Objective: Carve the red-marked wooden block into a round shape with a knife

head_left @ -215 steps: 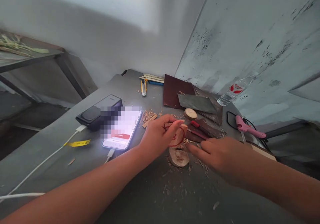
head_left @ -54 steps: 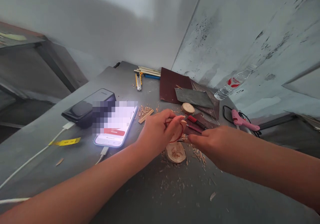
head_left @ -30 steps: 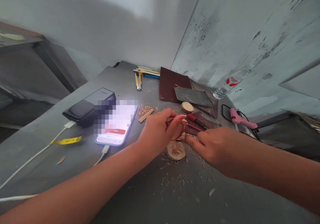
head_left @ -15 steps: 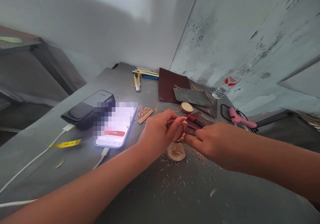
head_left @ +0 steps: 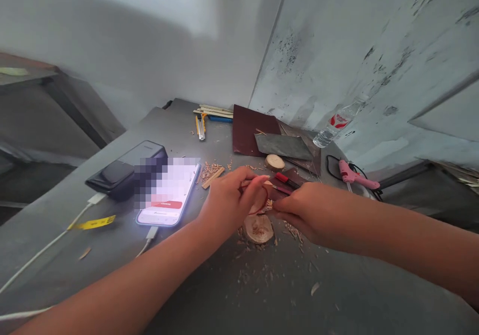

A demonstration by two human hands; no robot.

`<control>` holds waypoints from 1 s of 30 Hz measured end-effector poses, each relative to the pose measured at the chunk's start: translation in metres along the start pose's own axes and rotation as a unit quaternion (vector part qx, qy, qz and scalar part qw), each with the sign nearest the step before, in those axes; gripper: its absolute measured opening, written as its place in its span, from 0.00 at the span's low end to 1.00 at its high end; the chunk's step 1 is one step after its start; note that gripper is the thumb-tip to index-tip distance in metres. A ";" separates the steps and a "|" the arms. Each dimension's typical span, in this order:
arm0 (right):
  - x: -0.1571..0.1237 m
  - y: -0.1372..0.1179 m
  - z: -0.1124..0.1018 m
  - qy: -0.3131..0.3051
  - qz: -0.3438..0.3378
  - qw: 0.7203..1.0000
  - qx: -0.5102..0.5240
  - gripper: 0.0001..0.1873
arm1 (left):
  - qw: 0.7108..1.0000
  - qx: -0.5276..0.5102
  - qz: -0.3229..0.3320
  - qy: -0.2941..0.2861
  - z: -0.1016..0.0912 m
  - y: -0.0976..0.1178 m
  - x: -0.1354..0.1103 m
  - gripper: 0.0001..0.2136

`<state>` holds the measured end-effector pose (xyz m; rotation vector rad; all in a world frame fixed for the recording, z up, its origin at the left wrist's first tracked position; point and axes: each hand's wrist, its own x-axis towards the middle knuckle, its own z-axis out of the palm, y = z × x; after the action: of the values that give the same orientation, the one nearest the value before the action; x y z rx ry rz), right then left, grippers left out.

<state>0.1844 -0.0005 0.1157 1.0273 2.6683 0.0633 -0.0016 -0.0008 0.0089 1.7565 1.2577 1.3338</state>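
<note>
Above a round wood slice (head_left: 259, 230) strewn with shavings, both my hands work close together. My left hand (head_left: 234, 192) is closed in a pinch on a thin red cord (head_left: 267, 201), which curves in a loop below its fingers. A small pale piece shows by the fingertips, too small to name. My right hand (head_left: 309, 210) is closed too, its fingertips just right of the loop; what they hold is hidden. Just past the right hand lies a red-capped marker (head_left: 282, 177), partly covered by the knuckles.
A lit phone (head_left: 172, 195) on a cable lies at left by a black power bank (head_left: 127, 167). Farther back are a yellow utility knife (head_left: 201, 127), a dark red sheet (head_left: 250, 130), a grey sheet (head_left: 283, 146) and a second wood slice (head_left: 275, 162). At right are a glue gun (head_left: 355, 175) and water bottle (head_left: 339, 123).
The view has shifted slightly, so everything sits a little farther left. The right fingertips have drawn in tighter, and more of the red loop shows between the hands.
</note>
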 end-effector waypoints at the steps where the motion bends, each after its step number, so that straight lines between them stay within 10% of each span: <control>1: -0.001 -0.001 0.000 -0.028 -0.027 0.998 -0.039 0.09 | 1.000 -0.003 -0.010 0.000 0.000 -0.001 0.001 0.12; 6: -0.021 -0.006 0.013 0.040 -0.126 0.984 -0.122 0.18 | 0.998 -0.016 -0.062 -0.004 -0.003 -0.005 0.003 0.13; 12: -0.037 0.014 0.023 0.013 0.017 0.991 0.134 0.10 | 0.986 -0.067 -0.149 -0.015 -0.006 -0.006 0.004 0.15; 20: -0.021 0.043 0.086 0.067 0.120 0.883 0.448 0.21 | 0.939 -0.177 -0.294 -0.011 -0.001 -0.019 0.007 0.22; 30: -0.026 0.000 0.083 0.041 0.133 0.767 0.626 0.09 | 0.798 -0.391 -0.459 -0.029 -0.010 0.006 0.009 0.20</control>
<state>0.2256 -0.0226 0.0425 1.6886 2.3803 -1.8484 -0.0084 0.0041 0.0205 0.4577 1.0441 0.9430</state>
